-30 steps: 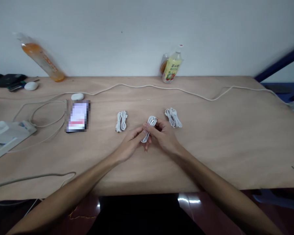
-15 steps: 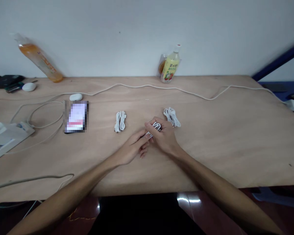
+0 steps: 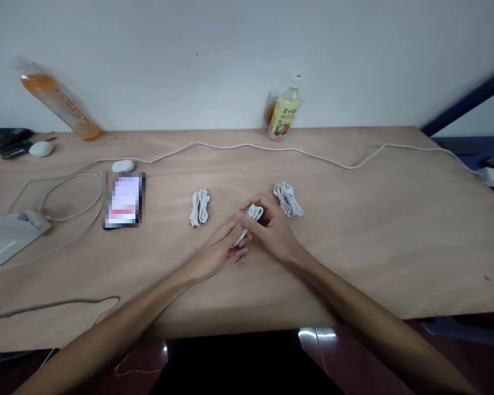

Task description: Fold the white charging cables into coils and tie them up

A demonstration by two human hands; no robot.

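Note:
A coiled white cable (image 3: 254, 213) is held between my two hands, just above the wooden table. My left hand (image 3: 226, 241) grips its lower end, and my right hand (image 3: 274, 227) pinches it from the right with thumb and fingers. Parts of the coil are hidden by the fingers. One bundled white cable (image 3: 200, 208) lies on the table to the left of my hands. Another bundled white cable (image 3: 287, 198) lies just beyond my right hand.
A phone (image 3: 124, 201) and a white earbud case (image 3: 123, 165) lie at left. A long white cord (image 3: 247, 146) crosses the table. Against the wall lean an orange drink bottle (image 3: 61, 107) and a yellow drink bottle (image 3: 285, 112). A white box-like item (image 3: 12, 236) stands at far left.
The coiled cable has turned more upright and shifted slightly left in my hands. The fingers of my right hand have loosened and spread a little around it.

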